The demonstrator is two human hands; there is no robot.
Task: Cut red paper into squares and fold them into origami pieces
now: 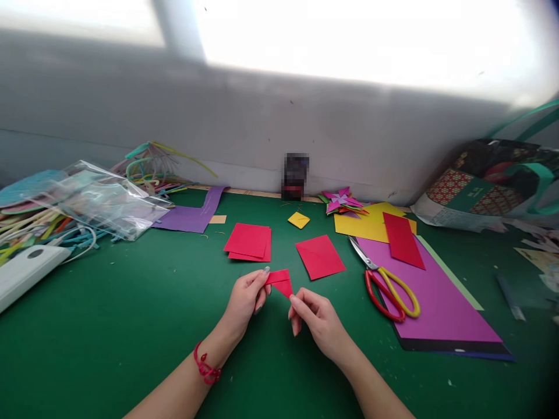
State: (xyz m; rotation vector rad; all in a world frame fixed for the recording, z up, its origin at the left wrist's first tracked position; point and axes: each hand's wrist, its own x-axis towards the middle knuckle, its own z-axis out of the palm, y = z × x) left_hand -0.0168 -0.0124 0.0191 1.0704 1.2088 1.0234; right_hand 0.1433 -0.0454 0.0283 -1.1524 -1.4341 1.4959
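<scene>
The folded red paper [280,281] sat pinched between both hands, left hand [246,298] gripping its upper end, right hand [315,319] its lower tip, long axis slanting down-right.

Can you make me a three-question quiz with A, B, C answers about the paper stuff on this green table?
1. Where do the scissors lie?
A. on the purple sheet
B. in the plastic bag
C. under the bracelet

2. What colour is the folded paper being held?
A. yellow
B. red
C. blue

3. How is it held?
A. flat on the table
B. by one hand
C. by the left hand and the right hand

Answers: 1 A, the blades and handles overlap the sheet's edge. 2 B, it is plainly red. 3 C, fingertips of both pinch it.
</scene>
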